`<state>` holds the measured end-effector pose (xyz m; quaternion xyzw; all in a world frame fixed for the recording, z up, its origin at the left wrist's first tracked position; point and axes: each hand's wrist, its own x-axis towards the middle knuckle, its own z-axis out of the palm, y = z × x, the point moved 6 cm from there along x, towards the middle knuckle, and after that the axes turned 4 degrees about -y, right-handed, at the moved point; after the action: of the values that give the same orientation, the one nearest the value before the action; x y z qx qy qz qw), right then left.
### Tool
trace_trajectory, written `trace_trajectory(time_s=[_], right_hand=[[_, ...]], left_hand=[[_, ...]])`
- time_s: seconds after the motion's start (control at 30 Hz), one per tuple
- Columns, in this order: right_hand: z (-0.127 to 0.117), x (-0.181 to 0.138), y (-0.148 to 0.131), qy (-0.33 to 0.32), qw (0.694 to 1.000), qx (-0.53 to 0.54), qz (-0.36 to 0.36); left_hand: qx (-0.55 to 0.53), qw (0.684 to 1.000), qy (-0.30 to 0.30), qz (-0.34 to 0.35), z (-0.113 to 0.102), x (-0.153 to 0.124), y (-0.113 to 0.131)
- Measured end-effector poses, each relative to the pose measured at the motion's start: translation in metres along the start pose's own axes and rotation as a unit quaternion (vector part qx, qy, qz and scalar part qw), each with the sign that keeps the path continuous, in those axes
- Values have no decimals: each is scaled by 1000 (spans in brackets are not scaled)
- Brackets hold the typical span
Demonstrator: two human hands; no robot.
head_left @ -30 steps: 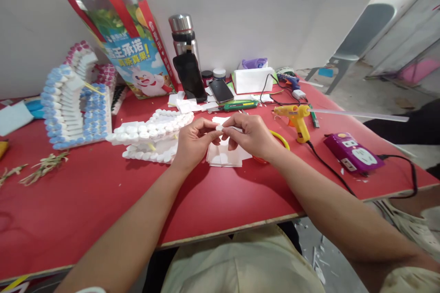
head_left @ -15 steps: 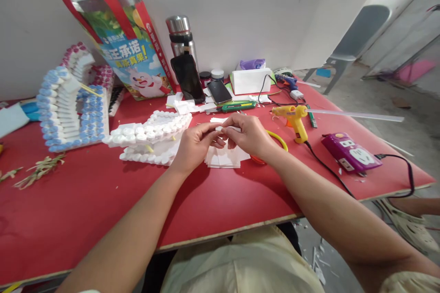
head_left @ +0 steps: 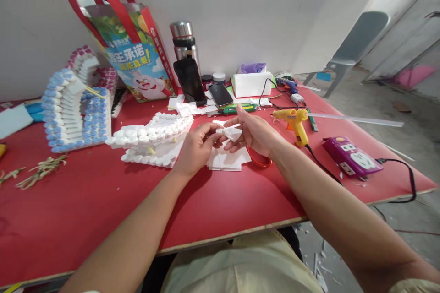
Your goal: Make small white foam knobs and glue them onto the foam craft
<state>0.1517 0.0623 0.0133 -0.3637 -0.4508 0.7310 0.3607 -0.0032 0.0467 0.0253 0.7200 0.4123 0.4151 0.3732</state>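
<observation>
Both hands meet above the red table (head_left: 103,192) on a small white folded piece (head_left: 231,132). My left hand (head_left: 197,146) pinches its left end with curled fingers. My right hand (head_left: 256,135) grips its right side, fingers bent round it. Under the hands lies a stack of flat white squares (head_left: 227,160). A white model built of capped tubes (head_left: 154,139) sits just left of my left hand. A red ring (head_left: 260,161) lies partly under my right wrist.
A yellow glue gun (head_left: 295,121) and purple power strip (head_left: 350,158) lie to the right, with black cables. A blue-capped tube model (head_left: 74,112), a shopping bag (head_left: 134,50), a steel flask (head_left: 184,41), two phones (head_left: 189,82) and a white box (head_left: 252,84) line the back.
The white piece has opened out between the fingers into a wider folded shape, and my right hand has tipped up slightly. The camera view shifted a little.
</observation>
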Motion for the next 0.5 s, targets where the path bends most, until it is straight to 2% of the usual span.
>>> trace_trajectory(time_s=[0.07,0.13,0.37,0.5], right_hand=[[0,3,7,-30,997,47,51],[2,4,10,-47,995,60,61],[5,1,8,-52,998,42,0],[5,0,5,-65,997,-6,-29]], left_hand=[[42,999,12,19,-3,0,4],[69,997,25,33,-5,-1,6],[48,999,4,19,-2,0,3],[29,1000,5,3,-3,0,4]])
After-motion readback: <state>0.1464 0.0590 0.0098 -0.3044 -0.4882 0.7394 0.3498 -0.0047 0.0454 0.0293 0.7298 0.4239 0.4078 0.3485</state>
